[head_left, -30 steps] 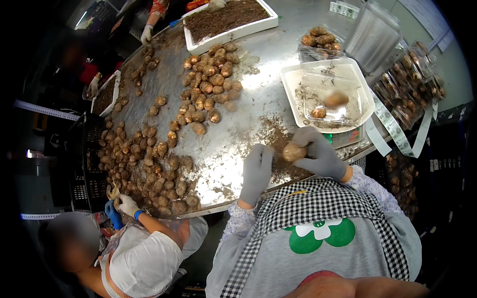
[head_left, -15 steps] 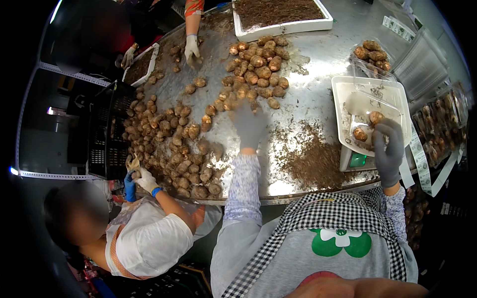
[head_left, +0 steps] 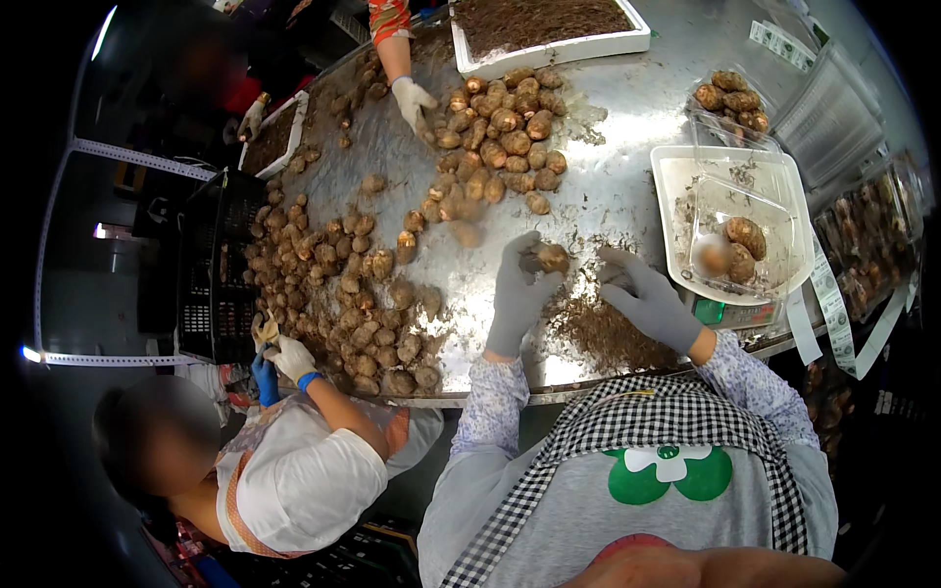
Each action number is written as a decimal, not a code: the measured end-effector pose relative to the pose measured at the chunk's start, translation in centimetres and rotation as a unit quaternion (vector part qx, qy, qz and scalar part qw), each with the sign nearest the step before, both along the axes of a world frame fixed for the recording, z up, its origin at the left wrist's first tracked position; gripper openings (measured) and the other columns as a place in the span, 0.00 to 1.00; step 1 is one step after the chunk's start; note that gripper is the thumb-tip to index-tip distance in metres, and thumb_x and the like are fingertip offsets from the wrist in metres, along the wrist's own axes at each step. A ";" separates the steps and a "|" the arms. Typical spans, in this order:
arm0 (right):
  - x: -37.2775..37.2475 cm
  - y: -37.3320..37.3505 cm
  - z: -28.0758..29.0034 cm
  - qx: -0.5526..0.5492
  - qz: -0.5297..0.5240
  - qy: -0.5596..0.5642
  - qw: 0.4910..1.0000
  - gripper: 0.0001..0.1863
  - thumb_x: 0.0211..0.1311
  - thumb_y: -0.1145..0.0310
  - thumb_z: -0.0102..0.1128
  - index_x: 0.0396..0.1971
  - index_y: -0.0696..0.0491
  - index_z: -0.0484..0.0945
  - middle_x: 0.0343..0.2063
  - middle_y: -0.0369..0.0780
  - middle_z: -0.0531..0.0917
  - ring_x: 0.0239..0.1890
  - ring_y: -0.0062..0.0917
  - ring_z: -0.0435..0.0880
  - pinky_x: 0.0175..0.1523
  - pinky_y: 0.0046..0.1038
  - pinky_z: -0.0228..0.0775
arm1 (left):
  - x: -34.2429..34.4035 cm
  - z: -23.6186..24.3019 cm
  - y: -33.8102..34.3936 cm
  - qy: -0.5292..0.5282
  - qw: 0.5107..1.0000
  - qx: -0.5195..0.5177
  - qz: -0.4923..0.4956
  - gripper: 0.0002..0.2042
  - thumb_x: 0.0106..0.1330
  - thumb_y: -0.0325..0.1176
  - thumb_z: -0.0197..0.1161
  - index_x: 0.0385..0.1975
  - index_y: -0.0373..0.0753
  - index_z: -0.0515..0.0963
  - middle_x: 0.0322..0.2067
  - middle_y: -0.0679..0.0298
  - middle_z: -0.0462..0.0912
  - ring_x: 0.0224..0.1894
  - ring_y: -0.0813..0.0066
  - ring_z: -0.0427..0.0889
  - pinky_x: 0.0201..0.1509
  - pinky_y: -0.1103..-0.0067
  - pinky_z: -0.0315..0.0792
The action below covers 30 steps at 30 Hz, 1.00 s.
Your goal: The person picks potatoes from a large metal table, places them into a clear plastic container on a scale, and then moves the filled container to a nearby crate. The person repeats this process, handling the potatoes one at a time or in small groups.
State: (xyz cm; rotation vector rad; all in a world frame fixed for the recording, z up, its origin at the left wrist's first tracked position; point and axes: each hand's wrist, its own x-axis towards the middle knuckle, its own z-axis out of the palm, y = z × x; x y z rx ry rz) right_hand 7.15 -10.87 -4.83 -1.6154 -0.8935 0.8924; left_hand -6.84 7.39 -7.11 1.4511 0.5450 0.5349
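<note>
My left hand (head_left: 524, 284), in a grey glove, grips a brown taro (head_left: 552, 258) over the metal table. My right hand (head_left: 635, 292), also gloved in grey, is just right of it with fingers apart and nothing between them. Dark soil (head_left: 603, 338) is scattered below both hands. To the right, a white tray (head_left: 676, 206) sits on a scale (head_left: 720, 314); in it an open clear plastic box (head_left: 711, 196) holds several taros (head_left: 745, 235). Ahead lies a pile of taros (head_left: 505, 132), with a larger, dirtier pile (head_left: 353, 294) to the left.
A co-worker (head_left: 284, 461) works lower left beside a black crate (head_left: 206, 274). Another person's gloved hand (head_left: 412, 103) reaches in from the top, near soil trays (head_left: 549, 29). At right are stacked empty containers (head_left: 823, 88), packed boxes (head_left: 867, 240) and label strips (head_left: 833, 323).
My left hand reached forward and came back gripping a taro. My right hand left the box, where another taro now lies, and moved left. The co-worker's hand at the top moved toward the pile.
</note>
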 end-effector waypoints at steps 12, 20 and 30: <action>-0.6 0.3 1.1 -0.006 0.126 -0.034 0.991 0.35 0.61 0.62 0.65 0.66 0.53 0.63 0.54 0.49 0.78 0.52 0.33 0.81 0.56 0.32 0.72 | -1.0 5.4 -5.6 0.173 0.982 0.063 -0.050 0.12 0.62 0.26 0.65 0.45 0.33 0.76 0.37 0.59 0.83 0.38 0.73 0.83 0.43 0.78 0.78; -0.8 -0.7 -0.7 0.013 0.063 -0.149 0.987 0.31 0.62 0.59 0.61 0.64 0.51 0.67 0.51 0.51 0.79 0.49 0.41 0.82 0.54 0.37 0.74 | -0.5 6.4 -6.1 0.206 0.937 0.271 -0.077 0.11 0.70 0.36 0.57 0.44 0.36 0.78 0.32 0.49 0.83 0.34 0.53 0.83 0.38 0.65 0.76; -1.6 -1.2 2.0 -0.046 0.024 -0.431 0.901 0.30 0.55 0.64 0.62 0.61 0.47 0.70 0.36 0.43 0.78 0.34 0.36 0.82 0.39 0.34 0.76 | -0.9 4.7 -6.4 0.259 0.840 0.445 -0.174 0.13 0.60 0.32 0.60 0.43 0.33 0.76 0.29 0.53 0.78 0.30 0.56 0.80 0.33 0.65 0.73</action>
